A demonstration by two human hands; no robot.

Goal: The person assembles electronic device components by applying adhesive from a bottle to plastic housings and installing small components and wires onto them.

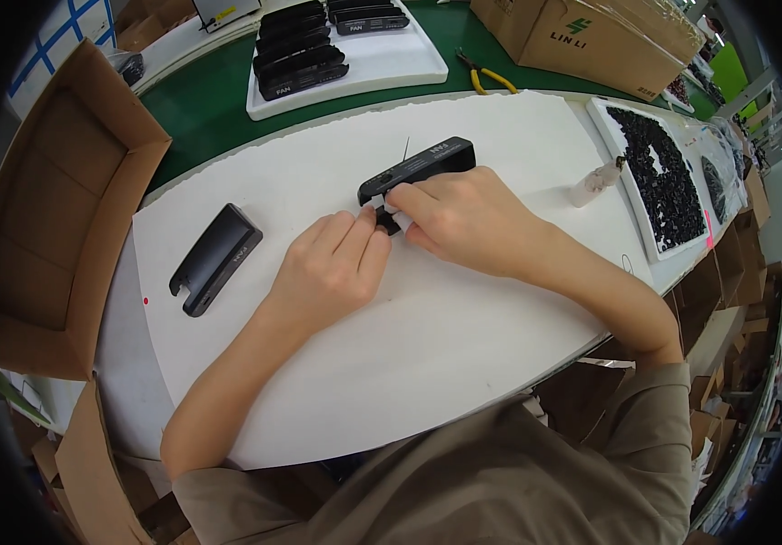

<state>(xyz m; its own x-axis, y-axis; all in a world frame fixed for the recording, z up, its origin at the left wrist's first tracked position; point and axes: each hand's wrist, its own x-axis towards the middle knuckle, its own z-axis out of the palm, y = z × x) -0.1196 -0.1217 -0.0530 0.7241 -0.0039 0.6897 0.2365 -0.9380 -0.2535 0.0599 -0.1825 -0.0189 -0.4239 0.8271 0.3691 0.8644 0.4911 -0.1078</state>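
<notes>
A long black plastic housing [423, 168] lies on the white work sheet in front of me, its upper side facing up. Both my hands meet at its left end. There my left hand [323, 263] is closed, its fingertips pinched at a small black part [389, 223]. My right hand [463, 218] is curled against the housing's near side, with thumb and forefinger closed close to the same part. White coverings show on some fingertips. What the right fingertips grip is hidden. A second black housing [218, 259], hollow side showing, rests apart to the left of my left hand.
A white tray [441, 77] of black housings stands at the back, with yellow-handled pliers [483, 77] to its right. At right are a small translucent bottle [582, 193] and a tray [659, 245] of small black parts. Cardboard boxes [123, 163] [536, 45] flank the sheet.
</notes>
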